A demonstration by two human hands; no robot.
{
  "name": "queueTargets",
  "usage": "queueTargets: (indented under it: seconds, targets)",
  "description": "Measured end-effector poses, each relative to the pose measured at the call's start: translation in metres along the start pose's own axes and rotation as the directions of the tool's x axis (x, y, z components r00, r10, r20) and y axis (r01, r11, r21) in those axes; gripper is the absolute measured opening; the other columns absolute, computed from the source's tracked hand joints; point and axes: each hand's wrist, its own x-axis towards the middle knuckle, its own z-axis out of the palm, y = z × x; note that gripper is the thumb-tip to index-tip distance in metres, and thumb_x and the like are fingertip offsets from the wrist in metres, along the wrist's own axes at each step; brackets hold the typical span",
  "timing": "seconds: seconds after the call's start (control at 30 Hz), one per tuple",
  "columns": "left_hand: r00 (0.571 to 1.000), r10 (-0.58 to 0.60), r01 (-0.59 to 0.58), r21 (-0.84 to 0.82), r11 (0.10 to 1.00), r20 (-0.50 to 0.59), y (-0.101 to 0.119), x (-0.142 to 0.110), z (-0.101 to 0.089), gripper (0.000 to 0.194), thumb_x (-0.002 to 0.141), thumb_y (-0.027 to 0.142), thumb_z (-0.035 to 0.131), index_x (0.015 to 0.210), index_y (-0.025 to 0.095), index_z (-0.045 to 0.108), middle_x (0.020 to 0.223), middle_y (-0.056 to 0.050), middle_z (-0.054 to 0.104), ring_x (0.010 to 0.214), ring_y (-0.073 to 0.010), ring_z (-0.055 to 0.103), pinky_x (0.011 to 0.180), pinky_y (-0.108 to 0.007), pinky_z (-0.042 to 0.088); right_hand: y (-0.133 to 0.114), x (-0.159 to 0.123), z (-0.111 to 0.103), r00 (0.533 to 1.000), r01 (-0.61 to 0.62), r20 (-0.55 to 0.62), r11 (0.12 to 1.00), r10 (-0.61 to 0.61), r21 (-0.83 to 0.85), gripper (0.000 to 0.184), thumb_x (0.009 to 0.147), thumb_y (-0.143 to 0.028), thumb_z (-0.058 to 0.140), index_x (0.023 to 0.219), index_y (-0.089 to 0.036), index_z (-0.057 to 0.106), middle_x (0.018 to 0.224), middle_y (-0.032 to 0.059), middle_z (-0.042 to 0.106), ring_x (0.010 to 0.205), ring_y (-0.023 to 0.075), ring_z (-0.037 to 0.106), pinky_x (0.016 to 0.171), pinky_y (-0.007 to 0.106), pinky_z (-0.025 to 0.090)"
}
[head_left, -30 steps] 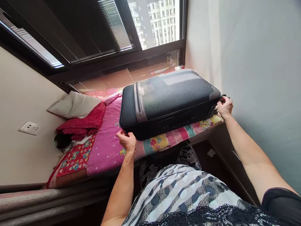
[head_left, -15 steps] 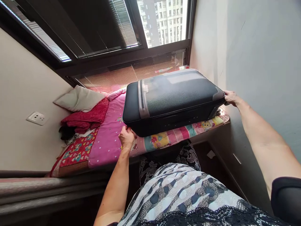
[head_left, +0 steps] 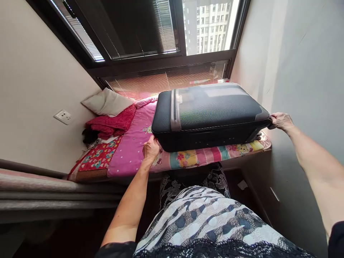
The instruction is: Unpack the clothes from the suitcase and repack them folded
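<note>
A black fabric suitcase (head_left: 212, 114) with a grey band lies flat on a narrow bed covered by a pink and patterned sheet (head_left: 129, 154). My left hand (head_left: 150, 149) curls around the suitcase's lower left corner, fingers closed on its edge. At the right end, close to the wall, my right hand (head_left: 281, 120) grips the suitcase by that end. The right end looks slightly raised off the sheet.
A white pillow (head_left: 107, 102) and a crumpled red blanket (head_left: 113, 123) lie at the head of the bed. A window with blinds (head_left: 161, 80) runs behind the bed. A wall socket (head_left: 63, 116) is on the left wall; a grey wall (head_left: 301, 71) closes the right side.
The suitcase has shifted toward the right wall and settled lower on the bed. My right hand moved from the lower right corner to the suitcase's end. My view swung left.
</note>
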Motion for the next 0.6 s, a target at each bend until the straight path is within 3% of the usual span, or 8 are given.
queueTargets:
  seconds: [0.17, 0.3, 0.4, 0.5, 0.6]
  targets:
    - [0.999, 0.043, -0.044, 0.03, 0.999, 0.017, -0.009, 0.007, -0.007, 0.035, 0.109, 0.028, 0.049, 0.128, 0.021, 0.078, 0.106, -0.023, 0.081, 0.097, -0.0387, 0.078, 0.073, -0.036, 0.043, 0.005, -0.006, 0.001, 0.999, -0.03, 0.019, 0.997, 0.032, -0.071, 0.022, 0.087, -0.015, 0.069, 0.066, -0.02, 0.067, 0.091, 0.0119, 0.064, 0.078, 0.0187, 0.034, 0.084, 0.045, 0.033]
    - [0.996, 0.09, -0.092, 0.052, 0.994, 0.028, -0.017, 0.011, -0.012, 0.031, 0.107, 0.03, 0.052, 0.12, 0.023, 0.079, 0.108, -0.02, 0.082, 0.098, -0.0364, 0.078, 0.072, -0.034, 0.041, 0.011, -0.001, 0.001, 1.0, 0.009, 0.024, 0.991, -0.006, -0.131, 0.028, 0.087, -0.015, 0.07, 0.061, -0.021, 0.063, 0.092, 0.0137, 0.063, 0.086, 0.023, 0.04, 0.091, 0.049, 0.035]
    - [0.994, 0.096, -0.099, 0.065, 0.993, 0.049, -0.018, 0.008, -0.009, 0.031, 0.109, 0.033, 0.051, 0.115, 0.022, 0.079, 0.099, -0.019, 0.081, 0.092, -0.0337, 0.077, 0.07, -0.033, 0.039, 0.011, -0.003, 0.008, 0.998, 0.005, 0.061, 0.99, 0.004, -0.141, 0.031, 0.09, -0.015, 0.066, 0.061, -0.021, 0.058, 0.098, 0.0177, 0.068, 0.093, 0.0262, 0.048, 0.087, 0.047, 0.037]
    - [0.997, 0.07, -0.071, 0.039, 0.997, 0.036, -0.016, 0.002, -0.001, 0.033, 0.11, 0.03, 0.046, 0.11, 0.02, 0.077, 0.092, -0.018, 0.079, 0.088, -0.0315, 0.076, 0.07, -0.032, 0.037, 0.004, -0.015, 0.017, 1.0, -0.018, 0.02, 0.97, 0.023, -0.24, 0.025, 0.094, -0.012, 0.058, 0.072, -0.02, 0.067, 0.114, 0.0232, 0.073, 0.105, 0.0288, 0.056, 0.083, 0.044, 0.036]
    - [0.999, 0.053, -0.053, -0.026, 0.998, -0.004, -0.015, -0.001, 0.007, 0.032, 0.109, 0.024, 0.045, 0.106, 0.019, 0.076, 0.091, -0.017, 0.078, 0.087, -0.0296, 0.075, 0.071, -0.032, 0.038, -0.001, -0.028, 0.018, 0.996, -0.088, -0.011, 0.946, 0.089, -0.313, 0.021, 0.095, -0.015, 0.06, 0.097, -0.018, 0.081, 0.118, 0.0269, 0.075, 0.106, 0.0298, 0.061, 0.081, 0.044, 0.036]
